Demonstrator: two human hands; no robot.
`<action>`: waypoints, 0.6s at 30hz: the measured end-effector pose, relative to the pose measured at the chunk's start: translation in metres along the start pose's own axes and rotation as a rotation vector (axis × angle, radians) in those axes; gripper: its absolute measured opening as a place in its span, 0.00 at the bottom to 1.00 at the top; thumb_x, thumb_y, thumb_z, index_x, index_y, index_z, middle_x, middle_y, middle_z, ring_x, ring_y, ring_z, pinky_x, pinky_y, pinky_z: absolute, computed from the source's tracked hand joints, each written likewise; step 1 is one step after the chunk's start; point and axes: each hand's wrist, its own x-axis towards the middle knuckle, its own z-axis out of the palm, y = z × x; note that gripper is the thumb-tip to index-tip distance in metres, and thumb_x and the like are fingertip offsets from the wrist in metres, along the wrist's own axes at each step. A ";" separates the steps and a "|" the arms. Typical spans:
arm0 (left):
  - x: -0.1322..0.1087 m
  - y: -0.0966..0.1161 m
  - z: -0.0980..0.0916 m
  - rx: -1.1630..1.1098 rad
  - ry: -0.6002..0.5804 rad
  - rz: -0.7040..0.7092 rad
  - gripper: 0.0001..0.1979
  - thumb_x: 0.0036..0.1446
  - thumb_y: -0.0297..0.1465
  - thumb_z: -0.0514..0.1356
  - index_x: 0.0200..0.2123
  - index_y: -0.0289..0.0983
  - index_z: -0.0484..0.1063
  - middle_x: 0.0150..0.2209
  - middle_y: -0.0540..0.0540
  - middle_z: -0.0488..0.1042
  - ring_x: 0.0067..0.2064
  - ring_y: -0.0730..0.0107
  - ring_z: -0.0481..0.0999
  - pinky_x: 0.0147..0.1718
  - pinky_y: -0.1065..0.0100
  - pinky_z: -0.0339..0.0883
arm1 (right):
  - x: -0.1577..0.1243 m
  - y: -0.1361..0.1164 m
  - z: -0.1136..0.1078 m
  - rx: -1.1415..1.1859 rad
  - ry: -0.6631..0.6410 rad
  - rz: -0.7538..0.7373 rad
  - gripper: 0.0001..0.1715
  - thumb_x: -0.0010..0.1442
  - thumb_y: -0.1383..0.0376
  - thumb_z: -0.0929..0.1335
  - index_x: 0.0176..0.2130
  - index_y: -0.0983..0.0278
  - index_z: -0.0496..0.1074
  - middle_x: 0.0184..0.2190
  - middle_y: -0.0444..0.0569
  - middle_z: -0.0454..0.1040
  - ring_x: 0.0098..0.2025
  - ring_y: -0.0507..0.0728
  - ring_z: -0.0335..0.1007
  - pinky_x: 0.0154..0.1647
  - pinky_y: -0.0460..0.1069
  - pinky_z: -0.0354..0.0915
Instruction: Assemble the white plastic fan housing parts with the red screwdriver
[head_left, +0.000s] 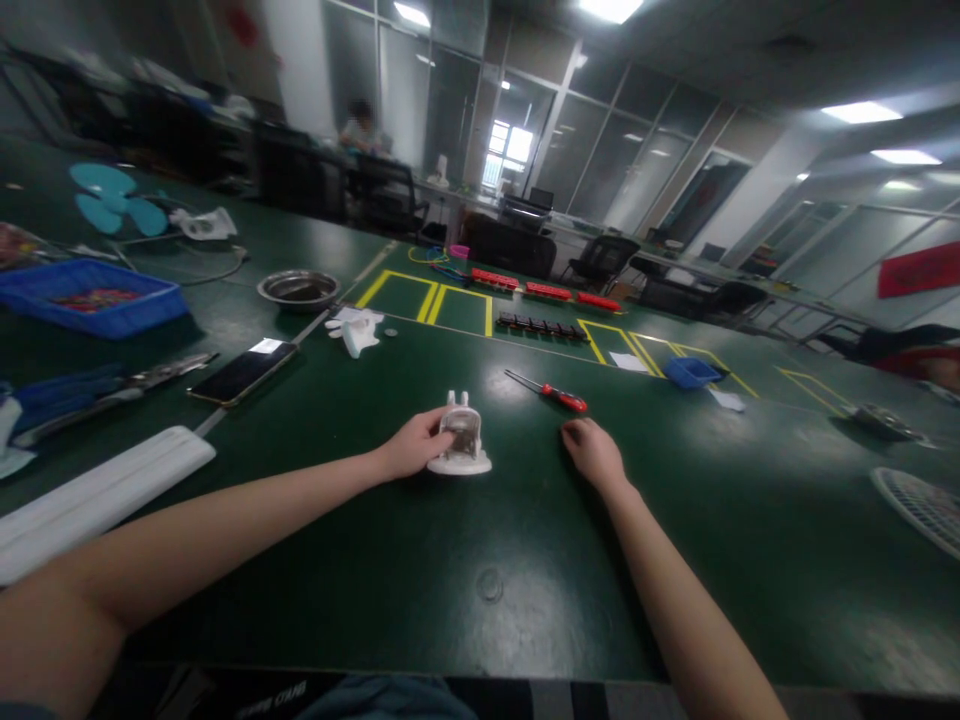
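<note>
My left hand [417, 443] is closed on a white plastic base [460, 464], its thumb at the hollow side. The base has a wide rounded foot and two small prongs on top, and it is held at the middle of the green table [420, 560]. My right hand [594, 452] rests on the tabletop with its fingers curled in and nothing visible in them. Just beyond those fingers lies a screwdriver [564, 398] with a red handle, its shaft pointing to the far left.
Leftward are a white long piece [112, 490], a phone [246, 372], pliers [112, 392], a blue tray [94, 310], a metal bowl [298, 288], white parts [355, 330] and teal fan blades [118, 200]. A white fan grille [919, 505] lies right; red strips [547, 290] lie farther back.
</note>
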 end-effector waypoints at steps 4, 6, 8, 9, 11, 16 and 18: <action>0.001 0.000 -0.002 -0.022 -0.005 -0.017 0.21 0.59 0.28 0.54 0.56 0.36 0.66 0.51 0.42 0.74 0.50 0.63 0.75 0.52 0.57 0.67 | -0.001 0.002 -0.001 0.003 0.005 0.002 0.11 0.63 0.63 0.64 0.43 0.61 0.74 0.43 0.50 0.73 0.40 0.54 0.71 0.37 0.47 0.63; 0.001 -0.001 -0.003 -0.048 -0.015 -0.004 0.21 0.59 0.28 0.54 0.56 0.37 0.66 0.51 0.42 0.74 0.50 0.63 0.75 0.52 0.57 0.68 | 0.000 0.003 -0.002 -0.009 0.017 0.054 0.11 0.63 0.62 0.64 0.43 0.61 0.74 0.43 0.50 0.73 0.38 0.54 0.71 0.35 0.47 0.63; 0.002 -0.003 -0.004 -0.062 -0.024 0.011 0.20 0.59 0.27 0.54 0.56 0.37 0.66 0.51 0.42 0.74 0.50 0.63 0.75 0.52 0.56 0.67 | 0.000 0.005 -0.003 -0.023 0.025 0.124 0.12 0.63 0.61 0.64 0.42 0.61 0.74 0.42 0.51 0.73 0.37 0.55 0.71 0.33 0.47 0.62; 0.002 -0.003 -0.004 -0.061 -0.026 0.013 0.20 0.60 0.27 0.54 0.56 0.37 0.66 0.51 0.42 0.74 0.50 0.63 0.75 0.52 0.56 0.67 | 0.000 0.006 -0.003 -0.028 0.024 0.152 0.12 0.63 0.60 0.64 0.41 0.61 0.75 0.41 0.51 0.73 0.37 0.55 0.71 0.32 0.47 0.61; 0.002 -0.004 -0.003 -0.053 -0.026 0.003 0.20 0.59 0.27 0.54 0.56 0.37 0.67 0.51 0.42 0.74 0.50 0.64 0.75 0.52 0.56 0.67 | 0.000 0.007 -0.004 -0.024 0.018 0.179 0.12 0.63 0.59 0.64 0.39 0.61 0.75 0.40 0.51 0.73 0.38 0.56 0.71 0.31 0.47 0.61; 0.002 -0.003 -0.003 -0.041 -0.018 -0.006 0.21 0.59 0.27 0.54 0.56 0.37 0.67 0.51 0.42 0.74 0.50 0.63 0.75 0.52 0.56 0.67 | -0.002 0.005 -0.005 -0.020 0.033 0.152 0.13 0.64 0.59 0.63 0.39 0.61 0.74 0.40 0.51 0.73 0.38 0.56 0.71 0.31 0.47 0.60; 0.001 -0.002 -0.003 -0.035 -0.017 0.002 0.21 0.59 0.28 0.55 0.56 0.37 0.67 0.51 0.42 0.74 0.50 0.63 0.75 0.52 0.56 0.67 | -0.002 0.002 -0.004 -0.029 0.041 0.131 0.12 0.64 0.60 0.63 0.39 0.61 0.74 0.40 0.51 0.73 0.38 0.56 0.71 0.31 0.47 0.60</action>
